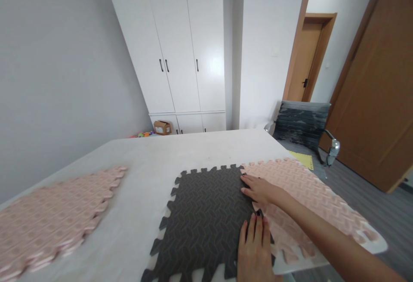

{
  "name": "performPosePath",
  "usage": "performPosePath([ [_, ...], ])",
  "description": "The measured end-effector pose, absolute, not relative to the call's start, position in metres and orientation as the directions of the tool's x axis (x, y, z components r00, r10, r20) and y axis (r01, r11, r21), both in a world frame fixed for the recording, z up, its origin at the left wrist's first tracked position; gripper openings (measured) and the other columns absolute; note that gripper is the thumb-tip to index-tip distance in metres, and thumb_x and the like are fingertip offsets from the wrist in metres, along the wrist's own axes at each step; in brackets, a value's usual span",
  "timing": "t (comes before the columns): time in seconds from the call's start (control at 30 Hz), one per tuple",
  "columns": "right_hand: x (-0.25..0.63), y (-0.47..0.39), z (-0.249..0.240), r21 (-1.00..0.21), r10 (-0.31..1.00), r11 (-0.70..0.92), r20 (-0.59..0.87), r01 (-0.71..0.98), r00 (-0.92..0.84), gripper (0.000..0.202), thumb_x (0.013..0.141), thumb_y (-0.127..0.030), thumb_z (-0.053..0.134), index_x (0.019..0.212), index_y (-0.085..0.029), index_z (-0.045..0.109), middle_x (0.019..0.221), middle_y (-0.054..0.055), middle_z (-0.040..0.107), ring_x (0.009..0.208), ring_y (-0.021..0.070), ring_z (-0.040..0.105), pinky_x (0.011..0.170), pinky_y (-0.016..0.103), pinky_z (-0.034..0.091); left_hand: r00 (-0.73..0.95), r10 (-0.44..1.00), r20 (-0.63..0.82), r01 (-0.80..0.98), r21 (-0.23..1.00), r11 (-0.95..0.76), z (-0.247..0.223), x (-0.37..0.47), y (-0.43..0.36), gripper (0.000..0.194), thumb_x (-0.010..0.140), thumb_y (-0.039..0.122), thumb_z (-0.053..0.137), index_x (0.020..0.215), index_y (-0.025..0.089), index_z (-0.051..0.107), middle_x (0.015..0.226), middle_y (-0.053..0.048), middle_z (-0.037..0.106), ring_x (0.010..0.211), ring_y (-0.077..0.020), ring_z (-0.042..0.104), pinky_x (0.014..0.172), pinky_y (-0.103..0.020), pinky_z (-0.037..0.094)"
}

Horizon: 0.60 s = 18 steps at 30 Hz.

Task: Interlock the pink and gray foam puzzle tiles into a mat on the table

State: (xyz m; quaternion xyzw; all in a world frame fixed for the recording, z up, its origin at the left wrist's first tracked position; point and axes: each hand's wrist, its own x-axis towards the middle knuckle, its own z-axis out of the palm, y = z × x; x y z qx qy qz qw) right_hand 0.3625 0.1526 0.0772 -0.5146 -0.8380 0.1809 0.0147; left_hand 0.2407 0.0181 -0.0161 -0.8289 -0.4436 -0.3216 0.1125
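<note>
I am pressing both hands flat, fingers spread and gripping nothing, along the toothed seam where the dark grey foam mat is meeting the pink foam mat: my left hand is lying nearer me on the grey edge, my right hand just beyond it on the joint. To seat it well, I judge I should be pushing straight down tooth by tooth, keeping both mats flat on the table. A loose stack of pink mats is sitting well off to my left.
</note>
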Motion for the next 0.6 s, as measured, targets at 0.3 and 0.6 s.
performPosePath([
  [0.3,0.359,0.157,0.081,-0.316,0.854,0.39,-0.226,0.865,-0.468,0.077,0.08,-0.041,0.048,0.144,-0.005,0.028,0.15,0.017,0.027,0.137,0.0266,0.028,0.111,0.038,0.026,0.432,0.651,0.624,0.797,0.073,-0.599,-0.027,0.238,0.023,0.07,0.066,0.04,0.055,0.131,0.015,0.05,0.134,-0.006,0.055,0.122,-0.025,0.051,0.097,-0.041,0.045],
  [0.6,0.377,0.122,0.078,-0.389,0.843,0.467,-0.075,0.794,-0.533,0.061,0.085,-0.04,0.044,0.141,-0.013,0.039,0.148,0.013,0.033,0.137,0.0242,0.03,0.113,0.042,0.025,0.822,0.522,0.227,0.392,0.44,-0.808,0.056,0.188,0.0,0.041,0.094,0.027,0.037,0.13,0.046,0.045,0.122,0.01,0.063,0.116,-0.0078,0.055,0.098,-0.02,0.043],
])
